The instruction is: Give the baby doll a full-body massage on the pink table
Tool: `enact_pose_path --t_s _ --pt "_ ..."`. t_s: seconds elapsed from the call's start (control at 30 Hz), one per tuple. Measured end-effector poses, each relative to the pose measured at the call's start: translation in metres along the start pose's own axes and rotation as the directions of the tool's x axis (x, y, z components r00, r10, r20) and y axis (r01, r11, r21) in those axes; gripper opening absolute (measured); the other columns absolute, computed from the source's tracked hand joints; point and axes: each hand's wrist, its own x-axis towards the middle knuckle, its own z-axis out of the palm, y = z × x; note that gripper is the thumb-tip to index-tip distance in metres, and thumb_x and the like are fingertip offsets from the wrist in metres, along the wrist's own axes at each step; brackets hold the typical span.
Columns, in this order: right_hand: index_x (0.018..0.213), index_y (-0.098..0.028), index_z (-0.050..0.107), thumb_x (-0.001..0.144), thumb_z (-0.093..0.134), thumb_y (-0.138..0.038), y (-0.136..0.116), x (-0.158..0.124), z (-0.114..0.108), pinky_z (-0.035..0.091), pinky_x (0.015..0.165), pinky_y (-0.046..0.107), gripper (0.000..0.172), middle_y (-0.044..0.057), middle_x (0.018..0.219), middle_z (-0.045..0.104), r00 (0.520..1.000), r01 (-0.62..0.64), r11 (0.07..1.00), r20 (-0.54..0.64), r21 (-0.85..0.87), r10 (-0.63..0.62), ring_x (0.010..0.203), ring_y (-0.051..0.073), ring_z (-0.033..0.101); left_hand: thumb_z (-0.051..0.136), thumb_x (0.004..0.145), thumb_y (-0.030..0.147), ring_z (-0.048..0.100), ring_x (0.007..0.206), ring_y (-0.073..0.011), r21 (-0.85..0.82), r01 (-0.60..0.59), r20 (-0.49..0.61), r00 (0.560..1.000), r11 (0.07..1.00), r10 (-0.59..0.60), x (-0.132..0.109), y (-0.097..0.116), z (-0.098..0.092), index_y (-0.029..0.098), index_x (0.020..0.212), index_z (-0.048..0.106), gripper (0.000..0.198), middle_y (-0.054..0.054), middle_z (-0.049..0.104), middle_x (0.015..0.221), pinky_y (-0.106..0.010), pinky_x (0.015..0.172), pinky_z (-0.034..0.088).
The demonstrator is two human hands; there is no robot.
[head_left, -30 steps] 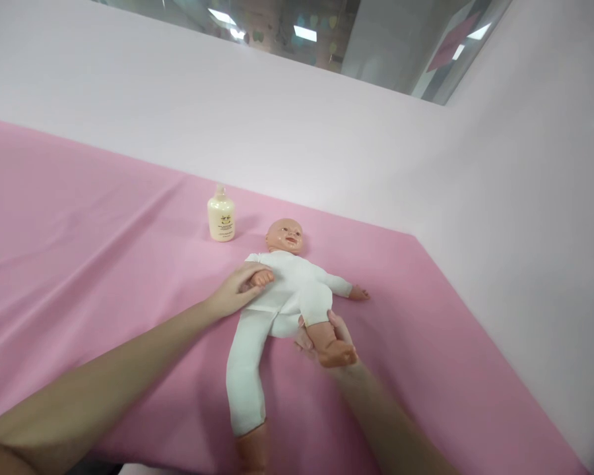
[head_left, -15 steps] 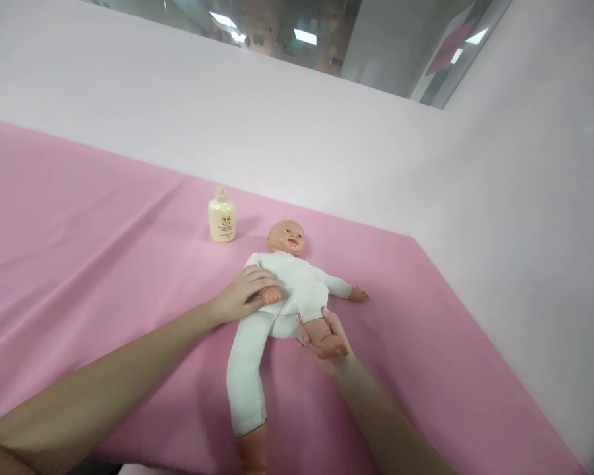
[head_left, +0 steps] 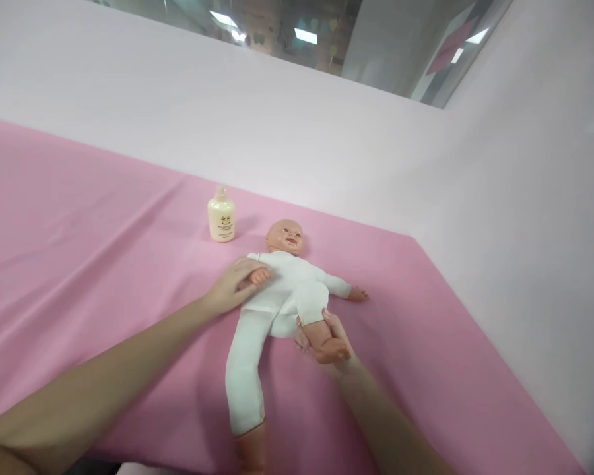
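White cloth suit [head_left: 297,267]: covers the torso, arms and legs of the doll [head_left: 301,284]; its bare head [head_left: 280,235] is glossy, tan and plastic-like.
Doll position: on its back on the pink sheet [head_left: 426,349], torso between the left hand [head_left: 232,280] and the right hand [head_left: 340,330], head beyond both.
Count: one doll with two arms and two legs; one bottle [head_left: 222,221]; two human hands.
Bottle: cream-coloured, dark print, upright, just beyond the left hand.
Left hand grip: curled around the end of one doll arm, back upward; the small fist [head_left: 260,276] projects past the thumb.
Left forearm [head_left: 129,366]: extended, slanting back and outward from its hand.
Right hand grip: grasping the bent leg [head_left: 313,305] from below, thumb on the outer side, fingertips on the inner.
Straight leg [head_left: 245,369]: nearer the person than either hand, foot partly cut off.
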Motion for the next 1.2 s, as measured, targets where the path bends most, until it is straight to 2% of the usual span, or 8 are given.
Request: enact_pose_path --t_s 0.13,0.3,0.4,0.47,0.57,0.73,1.03,1.2 --pt "0.089 -0.015 0.066 0.083 0.047 -0.075 -0.002 -0.01 0.01 0.04 0.063 0.031 0.064 0.001 0.057 0.054 0.995 0.046 0.995 0.084 0.091 -0.054 0.053 0.014 0.045 0.06 0.092 0.045 0.062 0.113 -0.0258 -0.318 0.193 -0.303 0.907 0.928 -0.293 0.004 -0.01 -0.004 0.02 0.114 0.063 0.033 -0.01 0.068 0.117 -0.044 0.105 0.045" --pt "0.101 -0.013 0.064 0.08 0.055 -0.071 0.002 -0.018 0.011 0.042 0.058 0.027 0.062 0.004 0.069 0.065 0.946 -0.093 0.99 0.319 0.108 0.054 0.058 0.015 0.057 0.058 0.093 0.052 0.06 0.122 -0.0235 -0.617 0.232 -0.417 0.715 0.752 -0.561 0.009 -0.04 -0.011 0.028 0.125 0.057 0.039 -0.007 0.066 0.125 -0.038 0.104 0.048" --pt "0.1 -0.011 0.065 0.07 0.063 -0.075 0.001 -0.021 0.016 0.044 0.056 0.028 0.07 0.009 0.075 0.069 0.906 -0.161 0.985 0.405 0.06 0.123 0.065 0.019 0.063 0.056 0.095 0.053 0.063 0.118 -0.0226 -0.74 0.241 -0.419 0.565 0.628 -0.711 0.013 -0.056 -0.017 0.029 0.117 0.061 0.033 -0.006 0.067 0.124 -0.033 0.095 0.054" --pt "0.098 -0.01 0.066 0.065 0.067 -0.074 -0.003 -0.023 0.022 0.045 0.056 0.028 0.072 0.013 0.081 0.072 0.875 -0.209 0.978 0.445 -0.004 0.189 0.068 0.02 0.064 0.052 0.099 0.048 0.065 0.112 -0.0199 -0.84 0.219 -0.38 0.416 0.497 -0.826 0.016 -0.061 -0.02 0.026 0.105 0.062 0.025 -0.005 0.069 0.114 -0.03 0.092 0.055" --pt "0.099 -0.009 0.068 0.066 0.076 -0.057 -0.014 -0.022 0.03 0.043 0.055 0.025 0.06 0.012 0.091 0.073 0.824 -0.283 0.946 0.465 -0.158 0.324 0.069 0.017 0.064 0.05 0.102 0.034 0.066 0.109 -0.0154 -0.937 0.108 -0.299 0.245 0.332 -0.922 0.023 -0.06 -0.022 0.023 0.093 0.059 0.017 -0.002 0.07 0.102 -0.027 0.099 0.052" --pt "0.097 -0.01 0.071 0.068 0.082 -0.045 -0.021 -0.016 0.027 0.047 0.06 0.024 0.048 0.007 0.09 0.073 0.724 -0.336 0.853 0.47 -0.399 0.505 0.071 0.015 0.065 0.052 0.101 0.033 0.063 0.117 -0.0153 -0.952 0.067 -0.276 0.234 0.299 -0.932 0.026 -0.054 -0.023 0.026 0.088 0.058 0.016 0.0 0.07 0.1 -0.025 0.102 0.052" --pt "0.1 -0.011 0.072 0.067 0.083 -0.051 -0.017 -0.015 0.022 0.048 0.06 0.024 0.053 0.006 0.093 0.073 0.721 -0.351 0.831 0.442 -0.431 0.534 0.072 0.015 0.065 0.05 0.101 0.032 0.062 0.122 -0.018 -0.961 0.055 -0.255 0.21 0.272 -0.944 0.027 -0.051 -0.023 0.026 0.094 0.06 0.013 -0.002 0.07 0.107 -0.027 0.098 0.054" --pt "0.108 -0.012 0.072 0.064 0.087 -0.049 -0.019 -0.013 0.023 0.053 0.067 0.025 0.06 0.006 0.097 0.072 0.693 -0.339 0.843 0.496 -0.417 0.524 0.078 0.015 0.066 0.05 0.101 0.03 0.063 0.119 -0.0168 -0.955 0.06 -0.27 0.236 0.292 -0.933 0.027 -0.052 -0.022 0.026 0.09 0.059 0.014 -0.001 0.071 0.103 -0.027 0.1 0.053"
